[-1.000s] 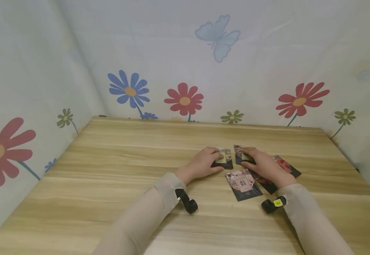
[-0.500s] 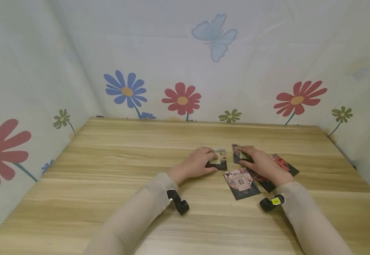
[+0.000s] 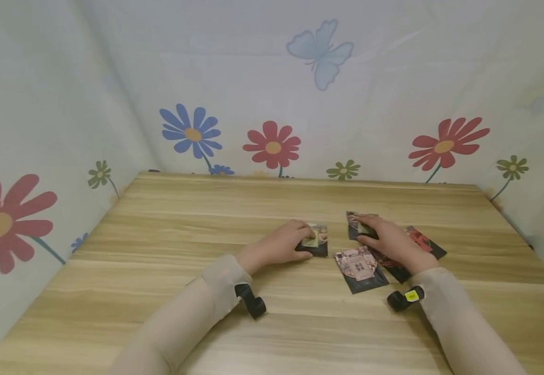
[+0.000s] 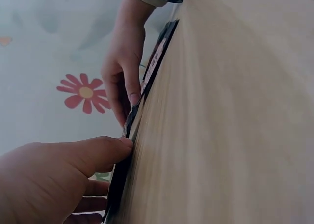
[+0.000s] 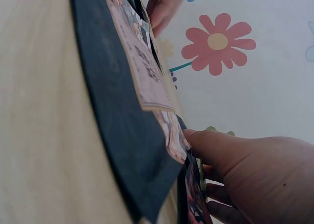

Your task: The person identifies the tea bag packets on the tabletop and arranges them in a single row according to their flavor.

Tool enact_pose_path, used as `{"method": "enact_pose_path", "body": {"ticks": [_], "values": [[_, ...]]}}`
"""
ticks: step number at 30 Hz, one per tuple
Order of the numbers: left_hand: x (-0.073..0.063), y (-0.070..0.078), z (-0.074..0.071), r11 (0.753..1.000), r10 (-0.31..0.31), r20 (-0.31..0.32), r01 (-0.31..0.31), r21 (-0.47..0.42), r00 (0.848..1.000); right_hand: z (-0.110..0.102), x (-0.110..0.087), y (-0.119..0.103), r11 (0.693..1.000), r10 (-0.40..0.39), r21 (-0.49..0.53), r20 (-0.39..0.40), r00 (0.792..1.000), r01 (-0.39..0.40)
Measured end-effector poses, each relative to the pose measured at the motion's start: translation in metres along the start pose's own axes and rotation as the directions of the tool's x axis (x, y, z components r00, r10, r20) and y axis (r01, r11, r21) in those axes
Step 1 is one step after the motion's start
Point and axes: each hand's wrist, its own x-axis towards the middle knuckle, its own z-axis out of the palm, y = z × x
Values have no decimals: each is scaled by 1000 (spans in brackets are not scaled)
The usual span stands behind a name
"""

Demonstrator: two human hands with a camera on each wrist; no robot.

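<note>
My left hand (image 3: 272,249) rests its fingers on a flat dark packet (image 3: 320,247) with a yellowish label. In the left wrist view, its thumb touches the near edge of that packet. Over another dark packet (image 3: 354,227) with a yellow-green label lies my right hand (image 3: 389,240), fingers extended and covering part of it. A packet with a pink label (image 3: 361,268) lies between the hands, nearer to me; the right wrist view shows it close up. Partly under the right hand is a red-and-black packet (image 3: 397,273). What the packets contain cannot be seen.
One more red-printed packet (image 3: 424,242) lies to the right, partly behind the right hand. All lie flat on a wood-grain table (image 3: 197,219). A white curtain (image 3: 225,62) printed with flowers stands behind the table and along both sides.
My left hand has slid its packet to the left and slightly toward me, widening the gap to the others. The right hand and the other packets stay about where they were.
</note>
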Motion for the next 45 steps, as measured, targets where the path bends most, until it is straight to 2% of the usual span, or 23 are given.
{"method": "enact_pose_path", "body": {"ticks": [8, 25, 42, 45], "values": [[-16, 1, -10, 1000, -1, 22, 0, 24, 1000, -1, -1, 1, 1000, -8, 0, -8, 1000, 8], [-45, -12, -16, 999, 23, 57, -24, 25, 998, -2, -2, 0, 1000, 9, -11, -8, 1000, -9], [-76, -25, -25, 996, 73, 51, -75, 53, 996, -3, -1, 0, 1000, -7, -2, -7, 1000, 6], [-82, -28, -27, 996, 66, 51, -69, 57, 996, -3, -1, 0, 1000, -6, -2, -6, 1000, 6]]}}
